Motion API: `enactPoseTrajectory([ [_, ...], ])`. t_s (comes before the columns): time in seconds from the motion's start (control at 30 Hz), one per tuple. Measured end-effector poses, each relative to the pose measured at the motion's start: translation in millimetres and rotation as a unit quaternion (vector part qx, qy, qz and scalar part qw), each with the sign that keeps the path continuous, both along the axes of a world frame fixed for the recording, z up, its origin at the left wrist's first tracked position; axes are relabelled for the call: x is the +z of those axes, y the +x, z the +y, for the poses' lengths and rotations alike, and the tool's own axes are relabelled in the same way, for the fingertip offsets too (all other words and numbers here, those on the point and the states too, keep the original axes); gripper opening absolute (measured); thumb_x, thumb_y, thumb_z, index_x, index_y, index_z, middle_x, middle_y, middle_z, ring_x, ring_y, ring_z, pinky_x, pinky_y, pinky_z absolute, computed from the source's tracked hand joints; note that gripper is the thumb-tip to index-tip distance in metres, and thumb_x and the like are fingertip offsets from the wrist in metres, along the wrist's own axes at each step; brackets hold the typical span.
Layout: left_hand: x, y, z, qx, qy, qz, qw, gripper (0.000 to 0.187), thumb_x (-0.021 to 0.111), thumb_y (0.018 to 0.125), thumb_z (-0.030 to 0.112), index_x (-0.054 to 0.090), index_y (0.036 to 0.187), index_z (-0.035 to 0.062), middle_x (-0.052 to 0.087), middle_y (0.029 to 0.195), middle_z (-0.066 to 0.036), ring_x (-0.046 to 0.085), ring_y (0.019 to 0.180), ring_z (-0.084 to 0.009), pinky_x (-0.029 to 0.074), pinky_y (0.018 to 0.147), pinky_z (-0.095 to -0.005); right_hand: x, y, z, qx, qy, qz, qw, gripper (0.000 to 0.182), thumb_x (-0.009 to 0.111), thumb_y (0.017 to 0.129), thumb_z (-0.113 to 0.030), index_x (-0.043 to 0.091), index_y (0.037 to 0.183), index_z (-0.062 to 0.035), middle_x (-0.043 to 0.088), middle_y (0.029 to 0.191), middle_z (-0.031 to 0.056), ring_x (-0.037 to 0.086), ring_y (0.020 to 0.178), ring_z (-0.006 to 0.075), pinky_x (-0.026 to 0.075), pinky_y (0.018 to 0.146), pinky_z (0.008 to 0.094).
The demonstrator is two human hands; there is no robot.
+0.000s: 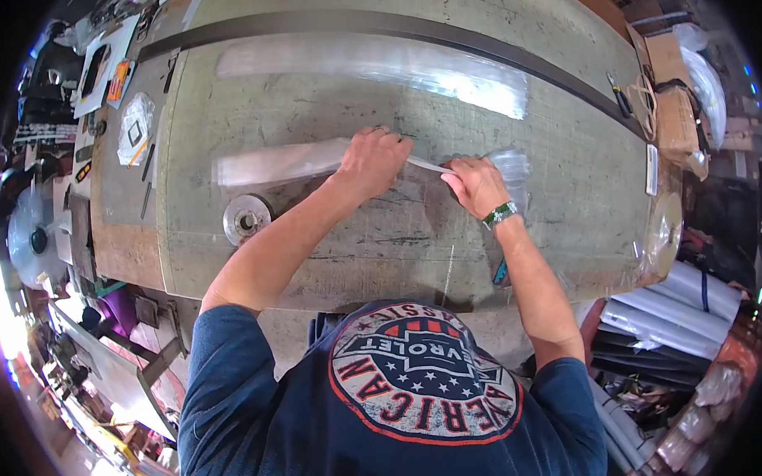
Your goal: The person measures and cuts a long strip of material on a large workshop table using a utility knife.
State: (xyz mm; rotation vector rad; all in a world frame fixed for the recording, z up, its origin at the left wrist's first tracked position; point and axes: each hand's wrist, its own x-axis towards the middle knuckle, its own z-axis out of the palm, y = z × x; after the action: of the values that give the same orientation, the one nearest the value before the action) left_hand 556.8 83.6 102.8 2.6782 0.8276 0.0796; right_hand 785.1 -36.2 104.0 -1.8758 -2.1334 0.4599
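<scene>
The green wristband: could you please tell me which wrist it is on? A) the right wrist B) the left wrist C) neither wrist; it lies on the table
A: the green wristband sits just behind the right hand, which pinches the clear plastic film beside the left hand.

workbench | on it: clear plastic strip, metal disc, dark band

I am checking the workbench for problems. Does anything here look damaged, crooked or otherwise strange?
Nothing looks clearly wrong. The left hand presses on a clear plastic strip, and the right hand pinches its other end. The table surface is scratched and stained, which looks like ordinary wear. A metal disc lies flat beside the strip.
</scene>
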Motion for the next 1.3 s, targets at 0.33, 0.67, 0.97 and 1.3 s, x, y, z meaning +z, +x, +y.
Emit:
enactPoseTrajectory([
  [0.33, 62.4, 18.5, 91.4, -0.126, -0.523, 0.004, 0.843, 0.043, 0.079, 0.078, 0.011, 0.073, 0.119, 0.0001, 0.075, 0.109, -0.007, 0.066, 0.097, -0.0149, 0.052, 0.086, -0.0338, 129.4, 45.5, 68.8, 0.004, -0.353, 0.305, 0.885, 0.02, 0.082, 0.09, -0.019, 0.074, 0.097, -0.0018, 0.076, 0.084, -0.0002, 0.064, 0.076, 0.005, 0.052, 0.07, 0.0265],
  [0.67, 141.4, 31.6, 56.8, -0.014, -0.255, -0.291, 0.922, 0.126, 0.101, 0.062, 0.026, 0.029, 0.164, 0.0146, 0.062, 0.13, -0.018, 0.06, 0.128, -0.0321, 0.046, 0.11, -0.0426, 175.3, 67.4, 109.7, -0.054, -0.344, 0.528, 0.775, 0.029, 0.086, 0.087, -0.018, 0.073, 0.108, -0.0013, 0.076, 0.096, 0.0021, 0.07, 0.085, 0.0099, 0.056, 0.08, 0.0265],
  [0.97, 102.0, 52.1, 43.2, 0.057, -0.275, -0.323, 0.904, 0.092, 0.084, 0.074, 0.012, 0.042, 0.155, 0.0086, 0.065, 0.13, -0.019, 0.066, 0.116, -0.0278, 0.052, 0.1, -0.0403, 173.7, 81.5, 111.0, -0.099, -0.318, 0.55, 0.766, 0.034, 0.084, 0.088, -0.021, 0.073, 0.114, -0.0011, 0.076, 0.098, 0.0018, 0.07, 0.084, 0.0094, 0.057, 0.066, 0.0268],
  [1.3, 242.1, 44.0, 84.3, -0.074, -0.182, -0.053, 0.979, 0.048, 0.074, 0.071, 0.014, 0.072, 0.117, -0.0006, 0.075, 0.096, -0.016, 0.073, 0.089, -0.0257, 0.056, 0.082, -0.0374, 152.7, 88.6, 79.0, -0.003, -0.298, 0.611, 0.734, 0.085, 0.091, 0.08, -0.037, 0.054, 0.146, 0.0003, 0.071, 0.115, 0.0052, 0.065, 0.104, 0.0112, 0.051, 0.088, 0.0274],
])
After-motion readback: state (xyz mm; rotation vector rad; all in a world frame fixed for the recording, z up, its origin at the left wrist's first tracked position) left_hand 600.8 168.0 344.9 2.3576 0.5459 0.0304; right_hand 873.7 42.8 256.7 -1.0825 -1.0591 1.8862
